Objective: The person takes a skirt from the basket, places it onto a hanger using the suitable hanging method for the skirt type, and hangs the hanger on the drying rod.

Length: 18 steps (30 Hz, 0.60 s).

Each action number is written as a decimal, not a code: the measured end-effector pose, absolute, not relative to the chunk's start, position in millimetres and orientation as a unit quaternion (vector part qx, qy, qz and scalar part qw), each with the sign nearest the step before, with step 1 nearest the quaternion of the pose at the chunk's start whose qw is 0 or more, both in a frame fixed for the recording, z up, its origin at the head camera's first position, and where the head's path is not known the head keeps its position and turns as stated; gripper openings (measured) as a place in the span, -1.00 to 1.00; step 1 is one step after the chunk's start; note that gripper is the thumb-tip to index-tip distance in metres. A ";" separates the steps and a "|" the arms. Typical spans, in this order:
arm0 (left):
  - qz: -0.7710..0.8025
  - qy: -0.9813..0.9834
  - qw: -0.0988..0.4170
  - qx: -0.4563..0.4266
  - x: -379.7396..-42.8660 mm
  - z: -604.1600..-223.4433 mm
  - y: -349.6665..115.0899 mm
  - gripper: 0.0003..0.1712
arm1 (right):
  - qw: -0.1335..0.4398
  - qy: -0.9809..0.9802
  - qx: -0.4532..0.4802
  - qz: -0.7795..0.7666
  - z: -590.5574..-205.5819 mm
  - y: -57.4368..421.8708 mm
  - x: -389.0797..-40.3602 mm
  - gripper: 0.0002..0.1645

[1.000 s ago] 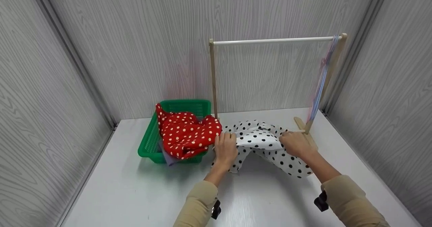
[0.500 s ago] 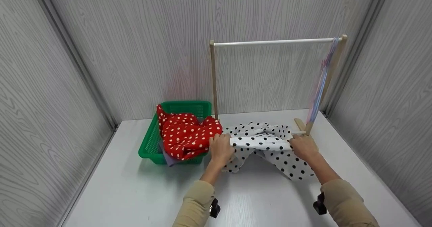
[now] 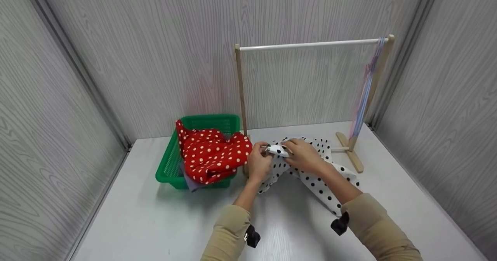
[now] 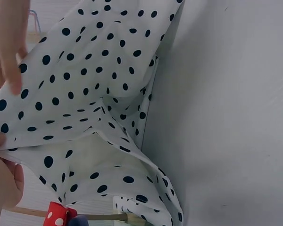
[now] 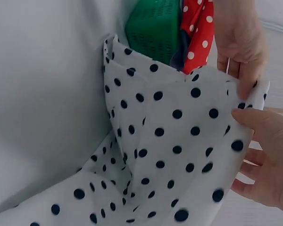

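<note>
A white cloth with black polka dots (image 3: pixel 318 185) is raised at its top edge between both hands, its folds hanging to the white table. My left hand (image 3: pixel 259 163) pinches a gathered corner of that edge. Close beside it, my right hand (image 3: pixel 304 156) holds the same edge. In the right wrist view the right hand (image 5: pixel 269 155) has its thumb on the near face and its fingers behind the cloth. The left thumb (image 5: pixel 249 84) presses the cloth just above. In the left wrist view the left hand (image 4: pixel 4 181) shows only partly at the edge.
A green basket (image 3: pixel 165 171) stands to the left, with a red white-dotted cloth (image 3: pixel 213 156) heaped over it and a purple cloth (image 3: pixel 190 181) poking out below. Behind the hands rises a wooden rack with a white bar (image 3: pixel 310 44). Pink and blue hangers (image 3: pixel 369 78) hang at its right end.
The hands were apart with the cloth edge stretched between them. My right hand has moved left to the left hand, and the edge between them is now bunched short.
</note>
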State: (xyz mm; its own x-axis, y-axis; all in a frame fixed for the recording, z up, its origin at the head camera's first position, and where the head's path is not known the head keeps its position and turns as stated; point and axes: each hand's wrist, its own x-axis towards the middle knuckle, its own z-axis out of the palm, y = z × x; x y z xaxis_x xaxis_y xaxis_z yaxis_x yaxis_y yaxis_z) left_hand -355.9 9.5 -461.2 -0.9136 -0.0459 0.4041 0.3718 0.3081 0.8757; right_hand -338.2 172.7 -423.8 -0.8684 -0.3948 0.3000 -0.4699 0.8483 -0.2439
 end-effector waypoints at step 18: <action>-0.386 -0.896 0.174 -0.137 -353.9 -498.8 10.4 -0.60 | 0.220 -0.933 0.230 0.167 -404.3 172.5 -356.7 -0.89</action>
State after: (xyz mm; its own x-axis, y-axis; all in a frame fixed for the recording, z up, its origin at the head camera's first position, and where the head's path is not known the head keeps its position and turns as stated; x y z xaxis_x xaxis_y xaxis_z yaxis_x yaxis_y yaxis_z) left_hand -353.9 10.4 -498.8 -0.9021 0.1116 0.4168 0.3795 0.6649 0.6433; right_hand -356.7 172.5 -404.3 -0.7968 -0.3561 0.4881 -0.5033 0.8381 -0.2103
